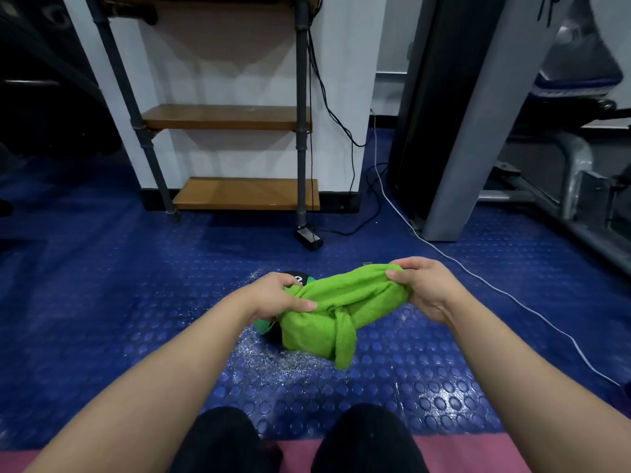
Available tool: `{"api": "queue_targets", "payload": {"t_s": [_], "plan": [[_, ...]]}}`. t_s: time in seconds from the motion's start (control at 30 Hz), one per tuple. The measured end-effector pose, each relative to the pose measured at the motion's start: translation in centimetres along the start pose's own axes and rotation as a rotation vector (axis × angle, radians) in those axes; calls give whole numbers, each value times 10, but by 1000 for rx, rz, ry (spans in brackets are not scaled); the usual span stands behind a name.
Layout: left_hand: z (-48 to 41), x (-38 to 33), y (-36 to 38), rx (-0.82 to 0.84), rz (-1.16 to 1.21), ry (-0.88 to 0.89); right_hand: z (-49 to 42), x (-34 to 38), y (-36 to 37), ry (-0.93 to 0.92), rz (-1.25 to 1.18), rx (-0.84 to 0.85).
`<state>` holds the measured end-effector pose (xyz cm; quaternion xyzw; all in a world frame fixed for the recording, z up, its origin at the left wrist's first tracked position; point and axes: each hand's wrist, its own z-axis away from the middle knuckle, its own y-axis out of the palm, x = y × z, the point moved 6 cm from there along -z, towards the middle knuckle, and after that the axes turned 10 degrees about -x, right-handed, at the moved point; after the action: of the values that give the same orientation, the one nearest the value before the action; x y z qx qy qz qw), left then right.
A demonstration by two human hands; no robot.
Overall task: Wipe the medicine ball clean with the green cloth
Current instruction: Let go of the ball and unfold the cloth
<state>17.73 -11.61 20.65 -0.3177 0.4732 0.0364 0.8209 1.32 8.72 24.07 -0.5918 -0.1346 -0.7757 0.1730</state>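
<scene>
The left hand (275, 297) grips the green cloth (341, 307) at its 9 o'clock end and the right hand (428, 288) at 3 o'clock, fingers (415, 264) curled tight around it. The medicine ball (294, 276) sits on the floor (102, 302) beneath, mostly covered.

The floor (102, 302) is dark blue rubber with raised round studs. The medicine ball (294, 276) sits on it near the middle, mostly hidden under the green cloth (341, 302). Pale gritty specks (269, 360) lie around the ball, thickest at its 6 o'clock. A black power brick (309, 237) lies at 12 o'clock. A white cable (508, 297) runs from 1 to 4 o'clock. A pink mat (300, 455) lies at 6 o'clock.
</scene>
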Motion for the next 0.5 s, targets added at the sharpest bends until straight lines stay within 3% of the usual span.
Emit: {"api": "queue_targets", "payload": {"t_s": [0.13, 0.3, 0.5], "plan": [[-8, -12, 21, 14, 123, -34, -10, 4, -27, -56, 77, -49], [-24, -26, 52, -166, 113, 44, -18, -5, -53, -151, 295, -116], [-46, -49, 91, -276, -52, 175, -37, -25, -81, -202, 201, -222]]}}
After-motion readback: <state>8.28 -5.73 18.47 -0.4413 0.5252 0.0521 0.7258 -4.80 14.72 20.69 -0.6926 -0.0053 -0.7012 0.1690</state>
